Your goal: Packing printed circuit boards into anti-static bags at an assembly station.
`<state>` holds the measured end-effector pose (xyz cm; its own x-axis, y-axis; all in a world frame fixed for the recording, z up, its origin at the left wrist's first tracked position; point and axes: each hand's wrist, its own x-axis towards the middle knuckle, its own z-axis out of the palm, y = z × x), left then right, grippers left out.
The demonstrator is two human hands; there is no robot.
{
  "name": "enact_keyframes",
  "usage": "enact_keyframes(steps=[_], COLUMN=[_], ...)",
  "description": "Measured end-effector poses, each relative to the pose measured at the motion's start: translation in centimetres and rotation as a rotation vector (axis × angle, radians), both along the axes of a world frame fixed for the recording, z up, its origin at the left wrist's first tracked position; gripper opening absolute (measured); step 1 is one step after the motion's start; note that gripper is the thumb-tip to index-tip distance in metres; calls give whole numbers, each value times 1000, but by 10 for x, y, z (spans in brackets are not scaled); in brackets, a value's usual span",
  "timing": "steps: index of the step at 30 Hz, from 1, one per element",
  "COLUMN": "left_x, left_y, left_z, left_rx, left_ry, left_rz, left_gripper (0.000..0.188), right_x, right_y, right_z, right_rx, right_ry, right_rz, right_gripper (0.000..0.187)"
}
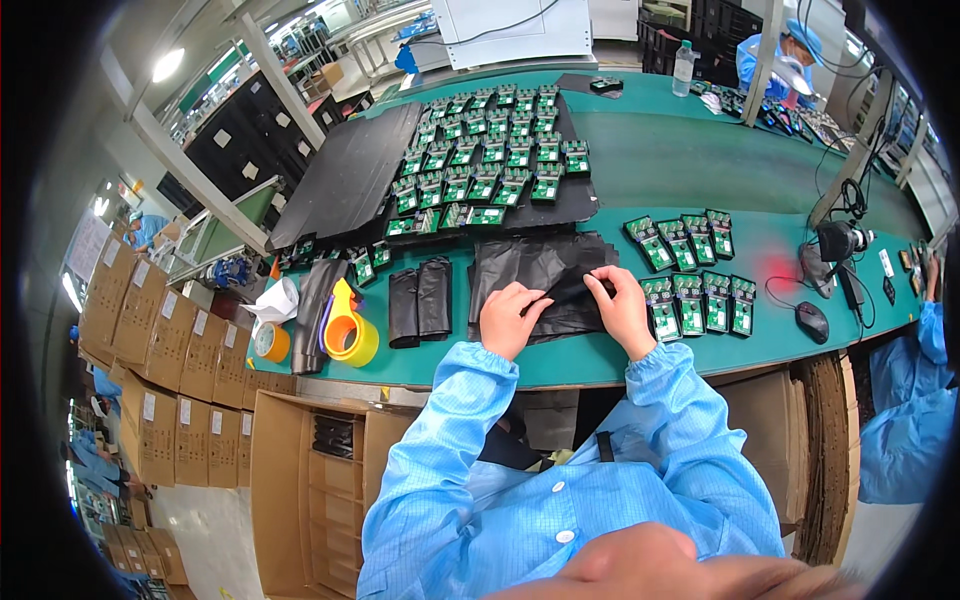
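Black plastic bags [540,258] lie in a flat stack on the green bench in front of me. At the stack's near left part, my left hand [513,318] is closed, thumb and fingers pinching the thin black plastic. My right hand [622,308] pinches the plastic at the right side, close to the stack's edge. Two folded black bundles [420,302] rest left of my left hand. Beside my right hand stand two rows of green circuit boards in black housings [688,305].
A black sheet [345,180] bears many more boards [480,150]. Left are a yellow tape dispenser [352,335], an orange tape roll [271,341] and a black roll [318,310]. A mouse [812,322] and cables lie right. Below the bench's left front stands an open carton [285,500]. Co-workers sit nearby.
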<state>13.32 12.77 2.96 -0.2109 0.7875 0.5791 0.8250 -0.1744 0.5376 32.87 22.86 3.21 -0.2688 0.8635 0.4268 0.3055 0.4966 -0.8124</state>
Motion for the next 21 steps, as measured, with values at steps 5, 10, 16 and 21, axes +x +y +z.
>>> enact_keyframes(steps=[5,10,16,21], left_x=[-1,-4,-2,-8], left_y=[3,6,6,0], left_z=[-3,-7,-8,-2], left_rx=[75,59,-15,22], left_ry=[5,-6,-40,-8], left_rz=[-38,-30,35,48], left_gripper=[13,10,10,16], right_x=[1,2,7,-2], right_y=[4,11,14,11], right_z=[-8,-6,-11,-10], right_rx=[-32,-188,-190,-84], right_ry=[51,140,131,115], right_rz=[6,-32,-52,-32], right_gripper=[23,27,28,27])
